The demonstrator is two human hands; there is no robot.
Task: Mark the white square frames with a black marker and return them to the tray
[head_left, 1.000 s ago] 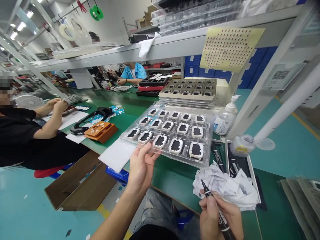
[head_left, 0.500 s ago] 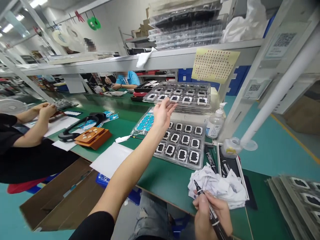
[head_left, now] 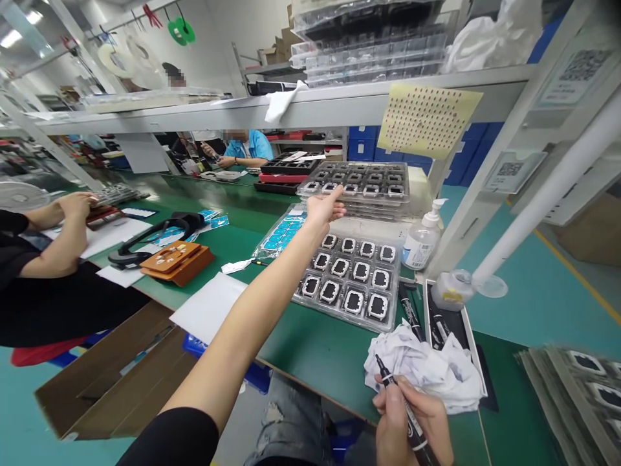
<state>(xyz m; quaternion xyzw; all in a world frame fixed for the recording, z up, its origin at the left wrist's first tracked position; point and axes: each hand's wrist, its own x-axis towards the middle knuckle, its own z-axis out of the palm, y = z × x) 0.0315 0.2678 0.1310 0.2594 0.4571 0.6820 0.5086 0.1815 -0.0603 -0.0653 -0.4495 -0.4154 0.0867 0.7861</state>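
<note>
Green bench point(head_left: 320, 353) carries clear trays point(head_left: 349, 278), crumpled paper point(head_left: 427, 369), bottle point(head_left: 421, 238).

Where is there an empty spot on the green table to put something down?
Bare green table shows between the white sheet, the near tray of parts and the crumpled paper. Another bare strip lies between the orange box and the blue stickers. It is crowded by the pump bottle, the markers and the stacked trays.

The person wears a black short sleeve point(head_left: 174, 437) on the left arm, both forearms bare with no gloves, rings or watch on the left hand point(head_left: 323, 210) or right hand point(head_left: 412, 421), and faded blue jeans point(head_left: 295, 421).
</note>
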